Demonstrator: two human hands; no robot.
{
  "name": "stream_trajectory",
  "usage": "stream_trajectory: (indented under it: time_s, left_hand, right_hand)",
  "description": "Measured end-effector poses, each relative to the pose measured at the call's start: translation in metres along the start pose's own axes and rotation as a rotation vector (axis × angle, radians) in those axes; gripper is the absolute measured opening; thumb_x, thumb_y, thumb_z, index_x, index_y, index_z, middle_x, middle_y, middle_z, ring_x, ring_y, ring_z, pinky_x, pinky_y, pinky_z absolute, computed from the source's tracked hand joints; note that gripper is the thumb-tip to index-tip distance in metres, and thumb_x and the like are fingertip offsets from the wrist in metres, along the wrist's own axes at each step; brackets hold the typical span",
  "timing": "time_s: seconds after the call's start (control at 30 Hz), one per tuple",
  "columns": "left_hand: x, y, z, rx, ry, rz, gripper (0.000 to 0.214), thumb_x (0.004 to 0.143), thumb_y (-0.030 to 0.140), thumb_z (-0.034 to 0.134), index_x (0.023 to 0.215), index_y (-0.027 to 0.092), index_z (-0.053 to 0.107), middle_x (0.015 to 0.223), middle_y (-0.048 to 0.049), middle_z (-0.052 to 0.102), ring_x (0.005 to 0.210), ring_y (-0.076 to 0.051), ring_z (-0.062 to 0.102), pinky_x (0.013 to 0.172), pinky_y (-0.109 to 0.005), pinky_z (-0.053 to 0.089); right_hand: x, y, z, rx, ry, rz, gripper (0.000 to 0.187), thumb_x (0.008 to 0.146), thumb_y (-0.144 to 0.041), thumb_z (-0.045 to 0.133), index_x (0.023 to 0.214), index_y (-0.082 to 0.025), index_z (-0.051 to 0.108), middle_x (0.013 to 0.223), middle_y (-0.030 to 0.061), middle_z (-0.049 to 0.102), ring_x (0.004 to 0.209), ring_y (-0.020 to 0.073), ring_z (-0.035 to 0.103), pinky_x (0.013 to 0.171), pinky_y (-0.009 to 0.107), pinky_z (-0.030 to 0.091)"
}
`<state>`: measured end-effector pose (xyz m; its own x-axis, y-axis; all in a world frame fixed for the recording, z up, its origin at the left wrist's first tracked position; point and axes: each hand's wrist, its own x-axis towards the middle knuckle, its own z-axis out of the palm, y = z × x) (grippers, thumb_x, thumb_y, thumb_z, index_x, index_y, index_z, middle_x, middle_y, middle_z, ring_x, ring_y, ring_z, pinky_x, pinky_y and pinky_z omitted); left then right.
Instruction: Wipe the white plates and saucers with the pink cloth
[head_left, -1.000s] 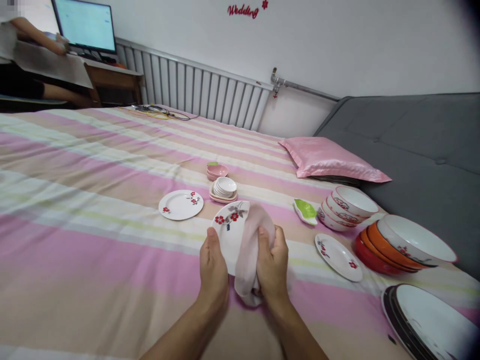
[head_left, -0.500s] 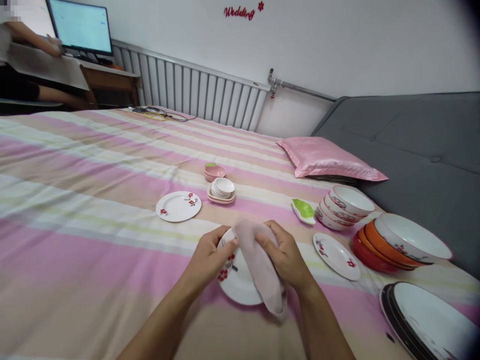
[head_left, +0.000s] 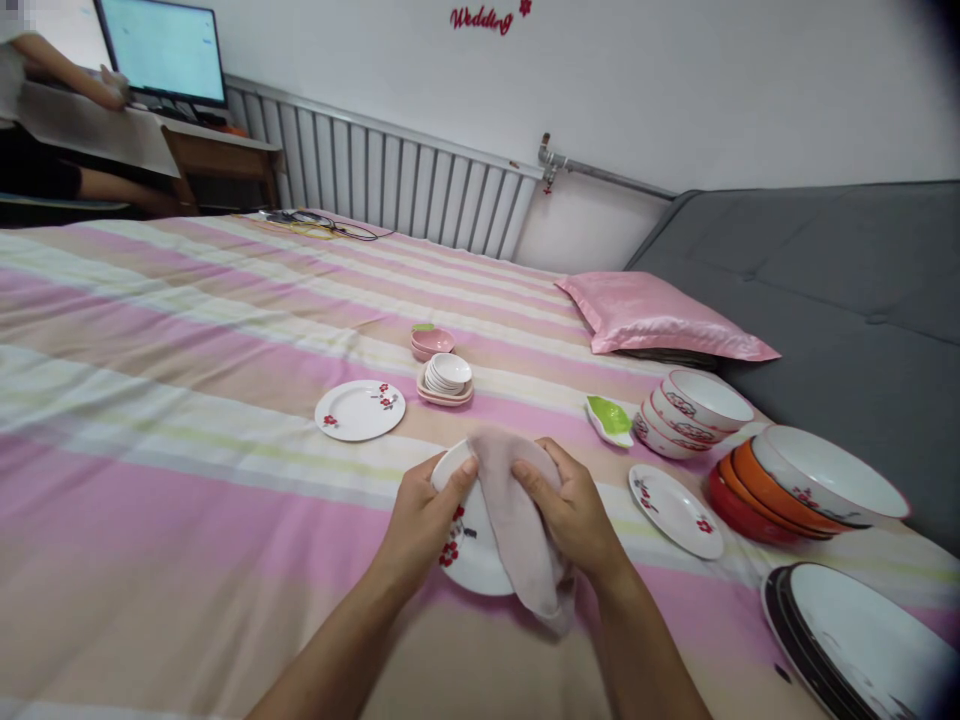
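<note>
A white plate (head_left: pixel 480 560) with red flowers is held up just above the striped bedspread. My left hand (head_left: pixel 429 510) grips its left rim, thumb on the face and fingers underneath. A pale pink cloth (head_left: pixel 517 540) drapes over the right half of the plate. My right hand (head_left: pixel 574 505) is closed on the cloth, its thumb pressing it against the plate's right side; those fingers are partly hidden behind. Beyond my left hand lies a matching flowered plate (head_left: pixel 360 411), and another flowered plate (head_left: pixel 675 512) lies to the right of my right hand.
Small white dishes (head_left: pixel 448 374) and pink bowls (head_left: pixel 432 344) sit ahead. On the right are a green leaf dish (head_left: pixel 610 420), stacked bowls (head_left: pixel 694 415), large bowls (head_left: pixel 817 480) and large plates (head_left: pixel 862 620). A pink pillow (head_left: pixel 667 315) lies behind. A person (head_left: pixel 67 80) sits at a desk, far left.
My left thumb has shifted up slightly along the plate's rim, and the plate tilts a little differently. The cloth stays under my right hand. The view has moved slightly.
</note>
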<state>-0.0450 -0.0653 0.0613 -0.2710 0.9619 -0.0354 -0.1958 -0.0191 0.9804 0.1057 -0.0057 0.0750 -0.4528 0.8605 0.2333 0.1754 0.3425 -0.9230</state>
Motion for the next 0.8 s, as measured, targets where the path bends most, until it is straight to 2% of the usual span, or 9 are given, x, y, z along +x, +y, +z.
stream_trajectory:
  time_s: [0.17,0.3,0.4,0.5,0.6,0.7,0.8]
  left_hand:
    - [-0.003,-0.005,0.006,-0.141,0.12,-0.01,0.033,0.075,0.048,0.062,0.086,0.016,0.061,0.07,-0.0026,0.063,0.059,-0.013,0.056,0.054,-0.023,0.046]
    - [-0.002,-0.007,0.006,-0.169,0.145,-0.022,0.036,0.075,0.049,0.062,0.089,0.015,0.063,0.071,-0.0044,0.065,0.06,-0.015,0.058,0.055,-0.024,0.048]
    - [-0.001,-0.009,0.005,-0.122,0.129,-0.02,0.039,0.076,0.049,0.06,0.095,0.016,0.063,0.076,-0.0054,0.066,0.063,-0.016,0.059,0.056,-0.025,0.048]
    - [0.0,-0.01,0.004,-0.001,0.139,-0.005,0.038,0.077,0.05,0.057,0.092,0.015,0.063,0.074,-0.0051,0.064,0.061,-0.016,0.058,0.053,-0.024,0.047]
    - [-0.001,-0.011,0.004,0.12,0.123,0.017,0.039,0.08,0.051,0.052,0.087,0.014,0.063,0.07,-0.0043,0.062,0.059,-0.015,0.056,0.051,-0.024,0.045]
    - [-0.001,-0.01,0.005,0.204,0.098,0.059,0.038,0.081,0.05,0.05,0.083,0.014,0.063,0.069,-0.0041,0.06,0.06,-0.015,0.054,0.05,-0.023,0.043]
    - [-0.002,-0.009,0.006,0.283,0.084,0.102,0.037,0.082,0.048,0.049,0.08,0.013,0.063,0.067,-0.0033,0.058,0.06,-0.015,0.051,0.052,-0.023,0.041]
  right_hand:
    - [0.0,0.0,0.009,0.05,0.137,0.008,0.022,0.084,-0.041,0.053,0.085,-0.019,0.052,0.074,-0.0028,0.056,0.066,0.012,0.051,0.059,0.021,0.042]
    - [0.002,0.003,0.014,0.004,0.18,0.029,0.024,0.085,-0.044,0.051,0.084,-0.02,0.052,0.072,-0.0018,0.057,0.065,0.0141,0.053,0.058,0.023,0.044]
    - [0.002,0.004,0.012,-0.144,0.262,0.009,0.028,0.081,-0.044,0.054,0.096,-0.02,0.053,0.089,0.003,0.062,0.078,0.0183,0.058,0.068,0.029,0.047]
    - [0.0,0.002,0.009,-0.329,0.349,-0.103,0.039,0.081,-0.041,0.057,0.114,-0.021,0.049,0.111,0.0076,0.058,0.099,0.022,0.054,0.085,0.037,0.044]
    - [-0.003,-0.003,0.01,-0.488,0.31,-0.242,0.036,0.087,-0.033,0.049,0.12,-0.022,0.046,0.118,0.0081,0.055,0.109,0.0218,0.049,0.093,0.04,0.04]
    - [-0.003,-0.005,0.014,-0.59,0.189,-0.364,0.032,0.09,-0.026,0.042,0.122,-0.022,0.046,0.119,0.0078,0.054,0.112,0.0205,0.047,0.096,0.038,0.038]
    - [-0.001,-0.001,0.017,-0.626,0.131,-0.369,0.032,0.091,-0.023,0.039,0.123,-0.02,0.046,0.115,0.0087,0.056,0.107,0.02,0.05,0.091,0.035,0.041]
